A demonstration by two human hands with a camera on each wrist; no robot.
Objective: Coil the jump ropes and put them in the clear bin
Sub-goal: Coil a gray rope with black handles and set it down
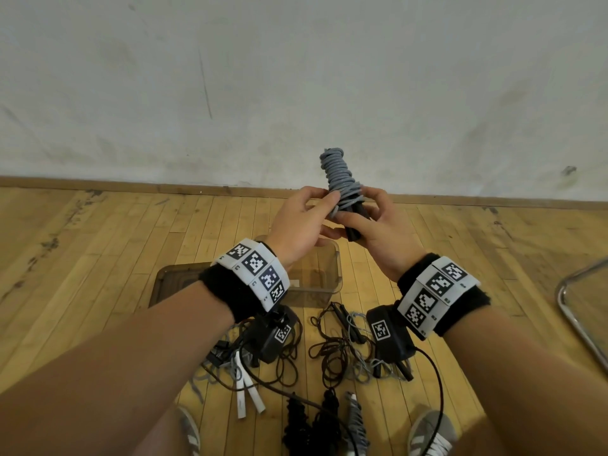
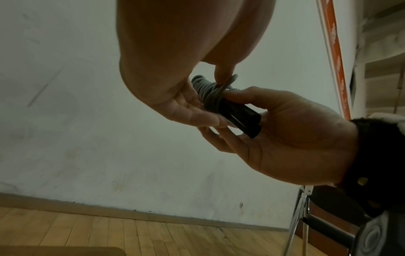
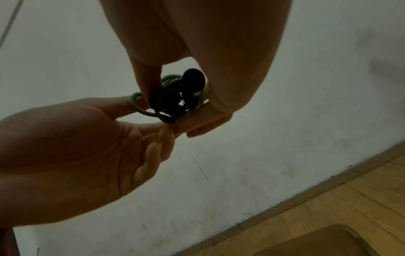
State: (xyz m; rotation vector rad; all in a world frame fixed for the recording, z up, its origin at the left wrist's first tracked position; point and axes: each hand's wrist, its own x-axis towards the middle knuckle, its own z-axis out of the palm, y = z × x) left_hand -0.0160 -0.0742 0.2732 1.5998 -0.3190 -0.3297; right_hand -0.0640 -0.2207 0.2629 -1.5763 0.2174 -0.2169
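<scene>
A grey jump rope [image 1: 339,174] is wound in a tight stack around its two black handles [image 1: 353,227] and stands upright in front of me, above the floor. My right hand [image 1: 360,213] grips the handles just below the coil, and the handle ends [image 3: 192,79] face the right wrist camera. My left hand [image 1: 329,209] pinches a loose loop of the grey rope [image 2: 228,83] at the coil's lower edge. The clear bin [image 1: 339,271] stands on the floor under my hands; its inside is partly hidden by my left wrist.
The bin's lid [image 1: 174,278] lies left of the bin. Several loose ropes [image 1: 332,350] are tangled on the wood floor near my feet, with white handles [image 1: 246,396] and wound bundles [image 1: 296,422]. A metal chair frame [image 1: 572,311] is at right and the wall is close ahead.
</scene>
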